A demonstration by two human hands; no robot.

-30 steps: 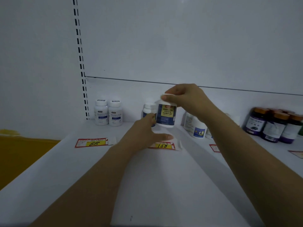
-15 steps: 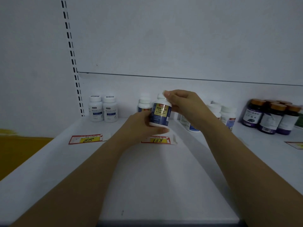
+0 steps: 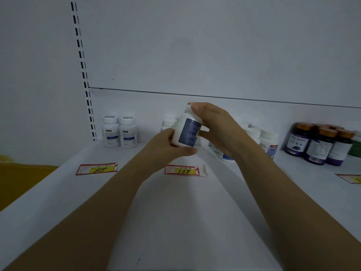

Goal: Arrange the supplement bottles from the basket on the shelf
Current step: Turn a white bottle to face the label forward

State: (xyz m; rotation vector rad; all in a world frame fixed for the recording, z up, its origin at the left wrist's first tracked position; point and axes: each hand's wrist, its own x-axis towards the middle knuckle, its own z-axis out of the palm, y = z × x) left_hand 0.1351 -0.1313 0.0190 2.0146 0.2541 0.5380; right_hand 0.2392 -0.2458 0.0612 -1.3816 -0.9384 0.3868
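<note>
A white supplement bottle with a dark blue label (image 3: 186, 132) is held tilted above the white shelf (image 3: 175, 222), lifted clear of it. My left hand (image 3: 168, 149) cups its base from below and from the left. My right hand (image 3: 213, 124) grips its cap and upper side from the right. Behind the held bottle a matching white bottle (image 3: 169, 123) stands at the back of the shelf, mostly hidden. The basket is out of view.
Two white bottles (image 3: 119, 132) stand at the back left beside a slotted upright (image 3: 86, 81). More white bottles (image 3: 268, 140) and dark purple bottles with orange caps (image 3: 320, 143) stand at the back right. Price tags "88" (image 3: 96, 169) and "168" (image 3: 182, 170) lie flat on the shelf.
Both hands have turned the bottle, so its yellow front label now faces away and the blue side shows. It is more tilted than before.
</note>
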